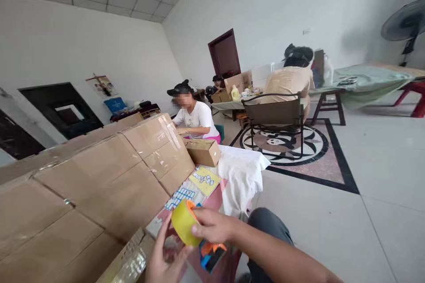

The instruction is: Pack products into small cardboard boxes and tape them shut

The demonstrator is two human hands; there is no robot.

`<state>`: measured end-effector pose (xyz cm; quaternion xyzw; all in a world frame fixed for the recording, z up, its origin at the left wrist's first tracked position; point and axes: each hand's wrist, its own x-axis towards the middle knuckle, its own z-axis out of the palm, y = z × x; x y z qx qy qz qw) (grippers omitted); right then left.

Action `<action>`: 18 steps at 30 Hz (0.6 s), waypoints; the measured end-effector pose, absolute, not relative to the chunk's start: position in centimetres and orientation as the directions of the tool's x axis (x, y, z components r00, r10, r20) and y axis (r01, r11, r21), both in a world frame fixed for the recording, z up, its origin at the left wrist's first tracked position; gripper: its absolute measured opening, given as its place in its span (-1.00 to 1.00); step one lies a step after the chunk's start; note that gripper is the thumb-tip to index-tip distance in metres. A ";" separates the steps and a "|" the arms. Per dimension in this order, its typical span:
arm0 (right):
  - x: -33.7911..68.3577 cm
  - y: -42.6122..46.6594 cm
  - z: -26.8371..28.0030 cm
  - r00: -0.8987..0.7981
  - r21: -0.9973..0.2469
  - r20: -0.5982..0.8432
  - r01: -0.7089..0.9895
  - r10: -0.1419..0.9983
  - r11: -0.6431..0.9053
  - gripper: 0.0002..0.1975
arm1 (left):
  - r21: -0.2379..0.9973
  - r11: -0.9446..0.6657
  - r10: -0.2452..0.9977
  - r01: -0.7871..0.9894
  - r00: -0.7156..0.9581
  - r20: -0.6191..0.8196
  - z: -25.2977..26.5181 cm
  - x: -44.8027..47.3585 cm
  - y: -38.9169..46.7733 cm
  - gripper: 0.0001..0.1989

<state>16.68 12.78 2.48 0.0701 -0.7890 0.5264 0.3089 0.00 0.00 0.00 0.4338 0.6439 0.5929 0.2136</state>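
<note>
Head view: yellow tape roll [183, 224] at 6:30; left hand [165, 261] curled around its outer side, right hand [214, 225] pinching the rim near the orange core. Tape dispenser [213, 257] at the roll's 4 o'clock, can't tell if held. I'd support both rims evenly, thumbs light.

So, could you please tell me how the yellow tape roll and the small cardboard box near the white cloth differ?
The yellow tape roll is round with an orange inside; the small cardboard box is brown and oblong. The roll is held between the left hand and right hand, while the box rests farther off. The box also looks larger than the roll.
</note>
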 end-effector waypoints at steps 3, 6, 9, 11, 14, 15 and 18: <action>16.0 12.0 1.7 -0.707 -0.831 0.535 -0.343 0.462 0.437 -0.25 | 0.955 -0.060 0.745 0.290 -0.624 0.236 -1.1 1.8 0.0 -0.15; 15.1 11.4 1.6 -0.614 -0.849 0.527 -0.348 0.587 0.398 -0.29 | 0.933 -0.076 0.689 0.353 -0.658 0.304 -2.1 3.6 -0.3 -0.43; 14.3 11.3 1.7 -0.570 -0.862 0.504 -0.382 0.649 0.334 -0.32 | 0.915 -0.059 0.669 0.398 -0.665 0.332 -2.6 5.0 -0.6 -0.45; 13.9 11.6 1.7 -0.557 -0.868 0.491 -0.378 0.670 0.322 -0.35 | 0.934 -0.026 0.672 0.356 -0.686 0.280 -2.4 5.6 -0.8 -0.46; 13.5 12.0 1.2 -0.530 -0.814 0.580 -0.351 0.619 0.463 -0.37 | 0.969 -0.072 0.625 0.236 -0.746 0.228 -1.4 6.5 -0.8 -0.52; 13.4 12.2 1.1 -0.509 -0.791 0.610 -0.340 0.608 0.509 -0.38 | 0.974 -0.102 0.609 0.203 -0.761 0.223 -0.9 6.8 -0.8 -0.53; 13.1 12.4 0.8 -0.456 -0.780 0.624 -0.316 0.634 0.540 -0.40 | 0.980 -0.142 0.616 0.138 -0.763 0.197 0.2 8.0 -1.0 -0.54</action>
